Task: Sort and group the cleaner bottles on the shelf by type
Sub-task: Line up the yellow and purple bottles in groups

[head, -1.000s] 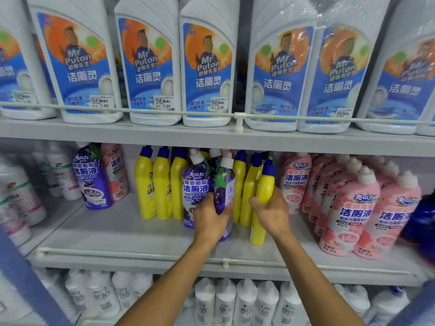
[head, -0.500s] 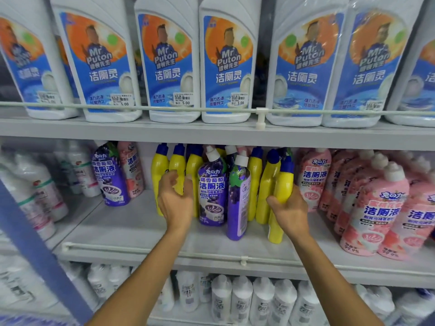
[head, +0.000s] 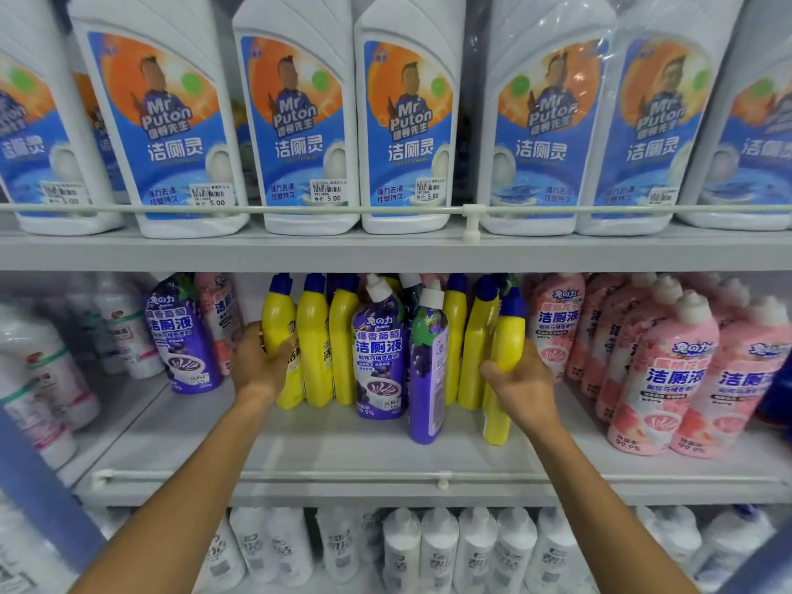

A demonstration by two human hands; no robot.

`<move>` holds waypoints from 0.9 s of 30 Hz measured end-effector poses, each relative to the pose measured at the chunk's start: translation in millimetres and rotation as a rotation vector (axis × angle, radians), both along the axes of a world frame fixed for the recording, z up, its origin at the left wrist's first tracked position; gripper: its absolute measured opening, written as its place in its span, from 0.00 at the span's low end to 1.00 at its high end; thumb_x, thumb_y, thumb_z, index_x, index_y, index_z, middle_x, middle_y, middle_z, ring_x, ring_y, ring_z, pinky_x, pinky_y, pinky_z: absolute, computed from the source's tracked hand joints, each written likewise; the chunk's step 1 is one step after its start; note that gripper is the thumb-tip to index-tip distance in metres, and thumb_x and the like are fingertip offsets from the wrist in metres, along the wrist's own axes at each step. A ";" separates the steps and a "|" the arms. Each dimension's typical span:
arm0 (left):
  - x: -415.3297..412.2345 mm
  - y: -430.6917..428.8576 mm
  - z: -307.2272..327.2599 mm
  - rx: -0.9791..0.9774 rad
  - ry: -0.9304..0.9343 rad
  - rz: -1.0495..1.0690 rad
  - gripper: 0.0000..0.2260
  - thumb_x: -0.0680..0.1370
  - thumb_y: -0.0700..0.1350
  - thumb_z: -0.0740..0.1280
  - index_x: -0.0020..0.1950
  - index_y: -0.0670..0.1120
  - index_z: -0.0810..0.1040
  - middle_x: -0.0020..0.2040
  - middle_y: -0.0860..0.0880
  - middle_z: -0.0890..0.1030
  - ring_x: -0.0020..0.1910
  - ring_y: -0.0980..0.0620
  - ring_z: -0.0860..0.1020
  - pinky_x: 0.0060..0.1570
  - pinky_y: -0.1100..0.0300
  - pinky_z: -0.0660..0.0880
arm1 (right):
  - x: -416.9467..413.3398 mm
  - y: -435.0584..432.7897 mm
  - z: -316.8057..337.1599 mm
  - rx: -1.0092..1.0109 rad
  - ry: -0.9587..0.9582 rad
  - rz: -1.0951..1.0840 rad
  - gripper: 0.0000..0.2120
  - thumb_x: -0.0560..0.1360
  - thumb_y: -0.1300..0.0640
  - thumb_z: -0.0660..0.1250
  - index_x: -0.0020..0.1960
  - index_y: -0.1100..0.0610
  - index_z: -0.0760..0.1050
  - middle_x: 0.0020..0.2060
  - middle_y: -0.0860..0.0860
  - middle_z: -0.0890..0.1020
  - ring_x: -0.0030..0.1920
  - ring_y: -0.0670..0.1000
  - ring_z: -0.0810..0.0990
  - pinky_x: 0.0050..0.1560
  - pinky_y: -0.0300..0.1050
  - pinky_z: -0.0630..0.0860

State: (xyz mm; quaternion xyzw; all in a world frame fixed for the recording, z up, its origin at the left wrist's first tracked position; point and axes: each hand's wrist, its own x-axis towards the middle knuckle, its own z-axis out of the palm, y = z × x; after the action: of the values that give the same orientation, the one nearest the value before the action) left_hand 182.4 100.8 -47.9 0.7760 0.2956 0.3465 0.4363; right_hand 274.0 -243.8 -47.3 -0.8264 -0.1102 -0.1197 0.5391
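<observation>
Fig.: mid shelf (head: 343, 456), sorting under way. Left hand (head: 261, 366): fingers clamped on the leftmost yellow bottle (head: 278, 323) of a row of 3 toward the rear edge. Right hand (head: 520, 385): fingers wrapped round the front yellow bottle (head: 501, 366), nearer the front edge. 2 purple bottles (head: 379, 349) stand betw. the yellow groups, splitting the type. Risk: closing the yellows inward w/ the purples between could topple the side-on purple bottle (head: 426, 370) toward the front rail (head: 300, 475).
</observation>
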 end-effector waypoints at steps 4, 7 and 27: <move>-18.2 9.3 -5.7 0.035 -0.014 -0.025 0.13 0.77 0.46 0.76 0.59 0.45 0.78 0.49 0.46 0.83 0.46 0.46 0.80 0.48 0.54 0.75 | -18.9 2.0 3.3 0.019 0.008 -0.029 0.14 0.69 0.52 0.71 0.53 0.54 0.76 0.37 0.46 0.82 0.40 0.43 0.80 0.38 0.41 0.72; -32.4 27.7 -17.9 0.015 -0.077 -0.050 0.12 0.75 0.46 0.78 0.53 0.55 0.78 0.48 0.45 0.86 0.47 0.41 0.84 0.52 0.43 0.82 | -36.6 3.8 5.7 0.002 -0.023 -0.038 0.09 0.65 0.51 0.67 0.42 0.55 0.75 0.27 0.48 0.78 0.29 0.46 0.76 0.32 0.42 0.70; -160.6 133.1 -14.7 0.149 -0.071 0.197 0.18 0.73 0.62 0.71 0.54 0.52 0.74 0.44 0.46 0.83 0.45 0.39 0.82 0.47 0.41 0.80 | -126.0 306.8 2.0 0.004 -0.013 0.672 0.12 0.70 0.57 0.72 0.50 0.47 0.73 0.36 0.44 0.79 0.36 0.40 0.77 0.39 0.38 0.75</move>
State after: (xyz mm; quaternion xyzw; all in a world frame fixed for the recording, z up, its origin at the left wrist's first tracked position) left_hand 21.8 233.9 -62.6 0.7608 0.3283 0.4359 0.3513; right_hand 148.0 63.1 -45.3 -0.7418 -0.3798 0.0592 0.5496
